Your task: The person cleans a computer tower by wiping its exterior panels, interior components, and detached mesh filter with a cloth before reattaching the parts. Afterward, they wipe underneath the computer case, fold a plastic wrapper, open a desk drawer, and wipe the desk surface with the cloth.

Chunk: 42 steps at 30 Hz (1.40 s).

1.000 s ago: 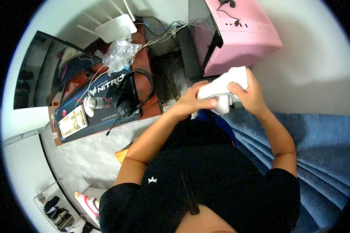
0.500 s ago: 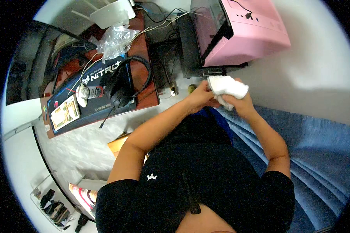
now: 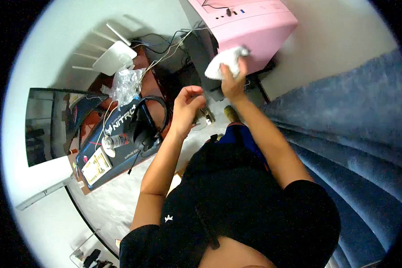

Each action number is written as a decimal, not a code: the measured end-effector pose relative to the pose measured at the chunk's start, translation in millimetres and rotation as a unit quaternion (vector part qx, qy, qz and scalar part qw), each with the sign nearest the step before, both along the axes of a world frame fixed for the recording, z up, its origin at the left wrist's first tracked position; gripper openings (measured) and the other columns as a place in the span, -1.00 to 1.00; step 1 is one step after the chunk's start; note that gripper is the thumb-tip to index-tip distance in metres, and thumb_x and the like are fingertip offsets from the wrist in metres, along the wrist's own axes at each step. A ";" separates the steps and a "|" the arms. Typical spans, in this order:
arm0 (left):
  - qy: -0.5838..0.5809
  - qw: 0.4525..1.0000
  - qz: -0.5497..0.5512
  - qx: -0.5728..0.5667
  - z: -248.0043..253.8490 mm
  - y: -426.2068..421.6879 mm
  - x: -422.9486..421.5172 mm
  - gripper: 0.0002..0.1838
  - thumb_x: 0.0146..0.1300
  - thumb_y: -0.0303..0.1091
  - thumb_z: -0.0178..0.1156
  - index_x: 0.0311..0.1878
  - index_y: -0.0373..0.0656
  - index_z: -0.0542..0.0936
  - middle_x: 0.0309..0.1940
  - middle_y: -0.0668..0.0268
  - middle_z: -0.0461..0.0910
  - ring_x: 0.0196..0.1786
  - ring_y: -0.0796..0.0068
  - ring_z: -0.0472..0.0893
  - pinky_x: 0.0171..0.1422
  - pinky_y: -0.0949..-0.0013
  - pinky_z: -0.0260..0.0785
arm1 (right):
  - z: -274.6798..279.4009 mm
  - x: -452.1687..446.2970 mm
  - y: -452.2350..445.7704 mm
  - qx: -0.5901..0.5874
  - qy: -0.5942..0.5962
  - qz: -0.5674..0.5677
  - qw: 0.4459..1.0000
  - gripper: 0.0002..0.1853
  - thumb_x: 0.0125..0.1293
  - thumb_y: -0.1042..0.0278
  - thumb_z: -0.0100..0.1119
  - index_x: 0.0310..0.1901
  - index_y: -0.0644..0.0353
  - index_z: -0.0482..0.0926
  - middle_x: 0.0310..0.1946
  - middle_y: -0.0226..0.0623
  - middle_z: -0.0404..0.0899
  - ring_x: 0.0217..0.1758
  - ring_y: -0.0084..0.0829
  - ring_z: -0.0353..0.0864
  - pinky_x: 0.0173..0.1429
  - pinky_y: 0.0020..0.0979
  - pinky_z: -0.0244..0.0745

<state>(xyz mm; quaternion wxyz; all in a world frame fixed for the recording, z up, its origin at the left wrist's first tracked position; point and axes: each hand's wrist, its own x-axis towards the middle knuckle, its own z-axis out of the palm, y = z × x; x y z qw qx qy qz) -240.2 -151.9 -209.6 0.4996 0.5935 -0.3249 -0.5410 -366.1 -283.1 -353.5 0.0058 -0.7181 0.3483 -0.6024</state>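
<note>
My right hand is closed on a folded white cloth. The cloth is held against or just in front of the lower part of a pink computer case; from this angle I cannot tell whether they touch. Left of it, my left hand is raised in the air with its fingers loosely curled and apart from the thumb. Nothing shows in it.
A desk at left bears a dark NITRO+ mat, headphones, a spray can, crumpled clear plastic and a white router. Cables run behind. A blue curtain-like fabric hangs at right.
Both hands were together at the cloth. Now my left hand has let go and moved left, while my right hand has carried the cloth up to the pink case. The view has shifted.
</note>
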 end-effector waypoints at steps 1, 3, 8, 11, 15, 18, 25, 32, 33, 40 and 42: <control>-0.040 0.998 -0.038 -0.038 12.6 -0.6 -8.3 -0.65 0.13 -0.52 0.16 0.02 -0.19 0.41 -0.16 0.28 0.48 -0.18 0.49 0.51 -0.06 0.44 0.39 | -14.9 -1.4 11.7 0.077 0.021 -0.026 0.996 -0.40 0.19 0.52 0.02 0.30 0.03 0.22 0.22 0.16 0.05 0.27 0.13 0.14 0.32 -0.02 0.11; -0.159 0.959 -0.118 -0.202 50.5 -12.2 -40.0 -0.44 -0.01 -0.47 0.29 0.11 -0.14 0.36 -0.01 0.13 0.39 -0.02 0.35 0.48 0.04 0.34 0.37 | -29.0 5.8 34.9 0.340 -0.013 -0.101 0.935 -0.38 0.24 0.54 -0.06 0.36 0.09 0.10 0.26 0.19 -0.01 0.30 0.19 0.11 0.33 -0.03 0.10; -0.258 0.812 -0.310 -0.421 112.9 -30.9 -148.5 -0.08 -0.18 -0.25 0.43 0.32 0.02 0.20 0.28 -0.17 0.05 0.17 -0.16 0.32 0.25 0.03 0.23 | -23.5 37.8 3.6 0.393 -0.313 -0.134 0.854 -0.38 0.25 0.58 -0.11 0.37 0.22 0.04 0.25 0.26 -0.06 0.33 0.25 0.01 0.35 0.00 0.06; -0.218 0.784 -0.338 -0.472 109.5 -45.6 -200.0 -0.07 -0.19 -0.23 0.42 0.32 0.05 0.20 0.28 -0.21 0.05 0.13 -0.16 0.37 0.16 0.08 0.31 | 41.8 52.7 22.4 0.250 -0.301 -0.076 0.917 -0.38 0.26 0.60 -0.11 0.36 0.32 0.02 0.26 0.32 -0.16 0.33 0.30 -0.05 0.33 0.03 0.05; -0.189 0.740 -0.437 -0.475 120.9 -48.1 -230.8 -0.13 -0.18 -0.21 0.39 0.29 0.03 0.22 0.28 -0.23 0.07 0.06 -0.15 0.42 0.11 0.06 0.34 | 72.1 44.3 26.0 0.150 -0.158 -0.086 0.972 -0.40 0.26 0.57 -0.06 0.34 0.28 0.06 0.26 0.38 -0.25 0.29 0.37 -0.06 0.28 0.06 0.05; -0.154 0.733 -0.442 -0.494 116.4 -35.3 -249.0 -0.16 -0.16 -0.19 0.38 0.27 0.04 0.25 0.28 -0.21 0.07 0.00 -0.11 0.45 0.08 0.05 0.34 | 20.1 46.7 24.6 0.234 -0.155 -0.126 0.951 -0.34 0.23 0.56 -0.03 0.37 0.23 0.01 0.28 0.37 -0.27 0.31 0.32 -0.07 0.33 0.04 -0.01; -0.025 0.727 -0.485 -0.486 85.2 -24.5 -270.9 -0.40 -0.03 -0.05 0.28 0.15 0.12 0.42 0.33 0.03 0.08 0.31 -0.13 0.13 0.25 -0.36 -0.08 | -153.9 29.3 -15.4 0.468 -0.431 -0.160 0.755 -0.35 0.26 0.34 0.04 0.34 0.31 0.06 0.22 0.26 0.12 0.33 0.15 0.03 0.31 -0.03 0.09; 0.058 0.734 -0.489 -0.468 67.5 -15.6 -292.6 -0.49 -0.04 0.02 0.25 0.02 0.09 0.55 0.29 0.05 0.18 0.37 -0.23 0.00 0.30 -0.50 -0.34 | 47.0 -3.1 -29.7 0.280 -0.362 -0.187 0.870 -0.51 0.30 0.29 -0.04 0.22 0.33 0.29 0.24 0.15 -0.05 0.29 -0.04 0.10 0.28 -0.16 0.16; 0.072 0.737 -0.485 -0.466 65.9 -13.2 -295.7 -0.48 -0.06 0.03 0.26 0.01 0.08 0.55 0.29 0.04 0.18 0.37 -0.24 0.00 0.29 -0.50 -0.34 | 77.4 -6.9 -31.8 0.165 -0.323 -0.159 0.918 -0.50 0.31 0.28 -0.04 0.24 0.33 0.27 0.26 0.17 -0.14 0.28 0.01 0.07 0.28 -0.11 0.15; 0.120 0.728 -0.503 -0.450 68.1 -13.9 -303.1 -0.43 -0.12 0.04 0.29 0.00 0.00 0.55 0.28 -0.03 0.16 0.37 -0.25 0.01 0.29 -0.50 -0.33 | 2.6 -31.6 -77.6 0.199 -0.495 -0.238 0.812 -0.59 0.27 0.35 0.02 0.12 0.36 0.37 0.15 0.04 0.24 0.15 -0.10 0.31 0.23 -0.18 0.23; 0.137 0.730 -0.504 -0.440 71.9 -16.1 -302.7 -0.41 -0.14 0.02 0.30 0.00 -0.05 0.55 0.24 -0.04 0.23 0.34 -0.21 0.10 0.31 -0.46 -0.33 | -77.7 -33.1 -87.2 0.311 -0.635 -0.202 0.677 -0.61 0.29 0.28 -0.03 0.01 0.45 0.42 0.06 0.02 0.28 0.00 -0.20 0.41 0.08 -0.23 0.34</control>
